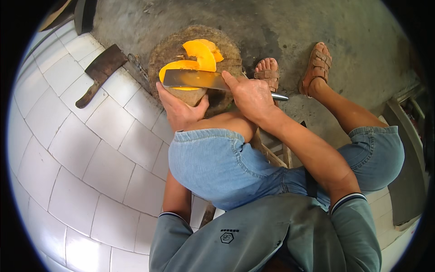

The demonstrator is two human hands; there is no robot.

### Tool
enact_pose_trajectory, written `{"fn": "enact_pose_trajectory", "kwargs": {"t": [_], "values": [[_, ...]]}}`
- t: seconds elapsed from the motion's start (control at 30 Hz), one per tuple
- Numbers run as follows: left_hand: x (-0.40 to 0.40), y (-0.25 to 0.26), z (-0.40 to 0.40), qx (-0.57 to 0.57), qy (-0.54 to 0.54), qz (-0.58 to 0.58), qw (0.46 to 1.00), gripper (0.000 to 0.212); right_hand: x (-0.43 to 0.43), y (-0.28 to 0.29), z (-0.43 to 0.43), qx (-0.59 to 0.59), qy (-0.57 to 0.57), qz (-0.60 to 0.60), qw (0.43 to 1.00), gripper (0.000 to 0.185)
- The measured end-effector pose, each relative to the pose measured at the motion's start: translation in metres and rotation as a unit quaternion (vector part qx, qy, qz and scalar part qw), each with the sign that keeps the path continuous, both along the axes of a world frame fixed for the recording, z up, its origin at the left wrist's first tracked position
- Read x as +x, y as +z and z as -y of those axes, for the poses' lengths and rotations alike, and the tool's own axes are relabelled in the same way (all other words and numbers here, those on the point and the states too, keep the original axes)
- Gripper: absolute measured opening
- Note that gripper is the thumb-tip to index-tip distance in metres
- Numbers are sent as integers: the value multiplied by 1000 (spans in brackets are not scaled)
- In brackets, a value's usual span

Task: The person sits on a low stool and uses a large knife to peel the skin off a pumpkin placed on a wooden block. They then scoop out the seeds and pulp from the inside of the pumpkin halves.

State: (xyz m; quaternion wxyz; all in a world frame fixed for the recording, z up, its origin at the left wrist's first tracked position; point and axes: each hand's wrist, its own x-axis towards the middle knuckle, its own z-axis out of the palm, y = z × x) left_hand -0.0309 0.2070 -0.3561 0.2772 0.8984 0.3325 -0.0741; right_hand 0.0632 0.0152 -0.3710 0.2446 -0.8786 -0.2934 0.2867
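Note:
My left hand (181, 108) steadies a piece of pumpkin (190, 97) from the near side, thumb and fingers spread around its tan rind. In my right hand (251, 95) is a kitchen knife with a broad steel blade (195, 79) and a metal handle. The index finger lies along the blade's spine. The blade crosses the orange cut face of the pumpkin; how deep its edge sits I cannot tell. Orange pumpkin slices (202, 52) lie just beyond the blade on a round wooden chopping block (163, 51).
A dark cleaver (105, 69) with a wooden handle rests on the white tiles (74, 142) at left. Metal scissors (137, 64) are beside the block. My sandalled feet (268, 74) stand on the concrete floor (289, 20) to the right. My bent knee is close below the block.

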Motion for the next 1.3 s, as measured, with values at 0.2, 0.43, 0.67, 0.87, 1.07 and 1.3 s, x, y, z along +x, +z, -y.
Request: {"fn": "enact_pose_trajectory", "kwargs": {"t": [0.2,0.43,0.67,0.87,1.07,1.3], "values": [[7,-3,-14,-82,-1,5,997,136,0,-1,8,27,1,25,999,46],[-6,-12,-8,-98,-13,25,995,135,-11,-2,24,1,-8,-4,1000,44],[-2,-5,-4,-64,-11,-7,998,134,-10,-13,21,20,-15,16,1000,43],[-2,-4,-9,-67,-18,4,998,130,-8,-19,15,-5,-9,11,1000,40],[3,-7,-32,-188,-12,19,982,120,-3,-51,29,-3,-42,-8,999,33],[8,3,-59,-268,-35,-43,962,122,21,-61,50,70,-192,-232,951,26]]}}
